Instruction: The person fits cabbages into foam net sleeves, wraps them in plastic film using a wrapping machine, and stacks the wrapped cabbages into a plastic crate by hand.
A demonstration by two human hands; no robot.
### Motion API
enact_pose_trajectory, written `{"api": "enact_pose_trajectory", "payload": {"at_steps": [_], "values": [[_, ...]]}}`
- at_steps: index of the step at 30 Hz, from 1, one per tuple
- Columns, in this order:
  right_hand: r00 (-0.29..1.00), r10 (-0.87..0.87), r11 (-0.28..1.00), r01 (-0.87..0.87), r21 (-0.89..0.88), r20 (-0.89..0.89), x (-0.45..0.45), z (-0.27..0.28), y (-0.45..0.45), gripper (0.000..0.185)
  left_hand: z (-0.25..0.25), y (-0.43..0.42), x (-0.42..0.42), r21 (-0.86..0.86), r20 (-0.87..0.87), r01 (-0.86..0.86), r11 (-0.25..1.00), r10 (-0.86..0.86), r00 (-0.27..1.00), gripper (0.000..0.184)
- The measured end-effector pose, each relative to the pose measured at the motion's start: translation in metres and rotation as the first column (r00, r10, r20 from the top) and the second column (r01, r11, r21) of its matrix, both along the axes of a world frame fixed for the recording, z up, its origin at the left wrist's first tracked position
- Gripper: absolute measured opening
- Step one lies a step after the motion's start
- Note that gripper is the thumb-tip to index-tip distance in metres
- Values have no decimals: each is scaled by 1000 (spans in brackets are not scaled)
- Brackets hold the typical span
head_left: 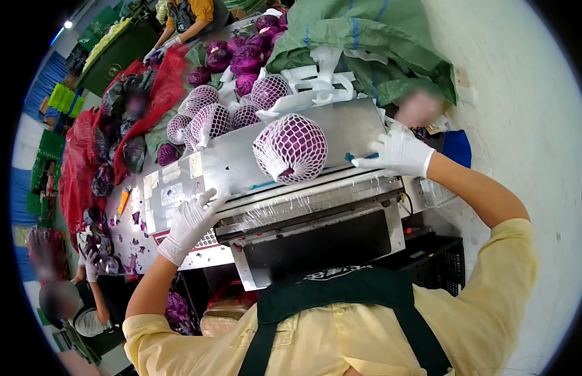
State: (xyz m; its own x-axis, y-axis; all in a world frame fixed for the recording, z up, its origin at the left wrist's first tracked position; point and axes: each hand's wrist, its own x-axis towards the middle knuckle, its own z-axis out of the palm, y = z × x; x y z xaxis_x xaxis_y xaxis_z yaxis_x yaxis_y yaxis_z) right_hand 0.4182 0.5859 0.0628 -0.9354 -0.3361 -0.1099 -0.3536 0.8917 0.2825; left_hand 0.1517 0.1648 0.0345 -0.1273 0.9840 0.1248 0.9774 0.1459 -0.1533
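A purple cabbage in a white foam net [291, 149] sits on the metal top of a film-wrapping machine [353, 125], midway between my hands. My left hand [192, 227], in a white glove, is at the left end of the machine's front bar, fingers apart. My right hand [400, 151], also gloved, reaches over the right end with its fingers stretched toward the cabbage, close to a small teal piece [360, 156]. A roll of clear film [303, 210] runs along the front between the hands. Whether either hand touches film cannot be made out.
Several netted cabbages [209, 122] and bare purple cabbages [246, 59] lie beyond the machine. White foam nets [322, 78] and a green sack [372, 37] are at the back right. Red mesh sacks [81, 169] and an orange-handled cutter [123, 200] lie left. Co-workers stand at far left and back.
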Motion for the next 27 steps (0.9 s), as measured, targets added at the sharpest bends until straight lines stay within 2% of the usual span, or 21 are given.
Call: {"api": "enact_pose_trajectory", "payload": {"at_steps": [2, 3, 4, 6, 7, 8, 9, 10, 11, 12, 13, 14, 15, 16, 18, 19, 20, 22, 24, 26, 27], "values": [[980, 183, 983, -182, -25, 81, 1, -20, 2, 58, 0, 7, 12, -101, 46, 12, 995, -7, 999, 62], [982, 168, 985, -171, 36, 86, -1, -31, -6, 43, -2, 19, 16, -43, 70, 121, 992, -118, 991, 63], [981, 179, 982, -183, 38, 76, -3, -40, -9, 43, -1, 30, 26, -140, 41, 115, 983, -110, 993, 56], [950, 299, 953, -292, -76, 90, -5, -52, -10, 24, -12, 48, 36, -27, 63, 203, 979, -201, 978, 46], [979, 199, 964, -188, -185, 41, -1, -49, -17, 11, -27, 50, 37, 84, 105, 181, 980, -189, 976, 40], [990, 137, 937, -118, -330, 35, 1, -45, -22, 11, -41, 51, 37, 196, 148, 153, 969, -184, 972, 35], [998, 57, 879, -42, -475, 18, 6, -43, -24, 9, -41, 52, 49, 341, 357, -26, 940, -104, 928, 22], [1000, -27, 793, 31, -608, 15, 8, -33, -29, 8, -33, 44, 56, 349, 356, -40, 936, -93, 930, 22], [957, -149, 658, 285, -697, 250, 13, -20, -31, 6, -22, 35, 62, 78, 777, -387, 919, 187, 601, 16], [848, -225, 480, 525, -703, 479, 16, 9, -38, 3, -7, 28, 67, -308, 917, -527, 792, 396, 59, 17], [853, -217, 351, 522, -777, 475, 19, 25, -41, 3, 11, 20, 79, -166, 978, -606, 778, 206, -4, 19], [818, -240, 138, 562, -815, 523, 19, 42, -45, 4, 28, 16, 85, -32, 999, -684, 729, 2, -45, 24], [851, -263, -5, 470, -883, 454, 13, 61, -46, 5, 37, 14, 78, 367, 928, -611, 701, -317, 194, 23], [873, -293, -148, 362, -921, 390, 7, 75, -48, 6, 45, 11, 63, 505, 863, -566, 651, -370, 345, 21], [862, -502, -142, 3, -990, 75, -23, 90, -50, 4, 62, 26, 48, 574, 810, -622, 533, -258, 526, 27], [842, -536, 16, -58, -998, -58, -43, 75, -41, 6, 62, 46, 34, 603, 776, -519, 606, -292, 559, 47], [864, -350, 389, -217, -895, -362, -67, 42, -15, 14, 56, 69, 21, 624, 736, -403, 669, -331, 590, 71], [938, -181, 701, -87, -708, -295, -97, 5, -10, 30, 37, 101, 7, 446, 683, -189, 875, -196, 704, 105], [976, -24, 963, -36, -267, -217, -111, -1, -29, 56, -5, 128, 4, 346, 695, -76, 935, -202, 690, 111], [966, -108, 642, -112, -759, -233, -123, -79, -26, 81, -25, 143, 10, 188, 958, -269, 945, -117, 261, 116], [991, -118, 590, 21, -807, -60, -122, -74, -22, 95, -28, 148, 8, 303, 933, -295, 906, -219, 286, 116]]}}
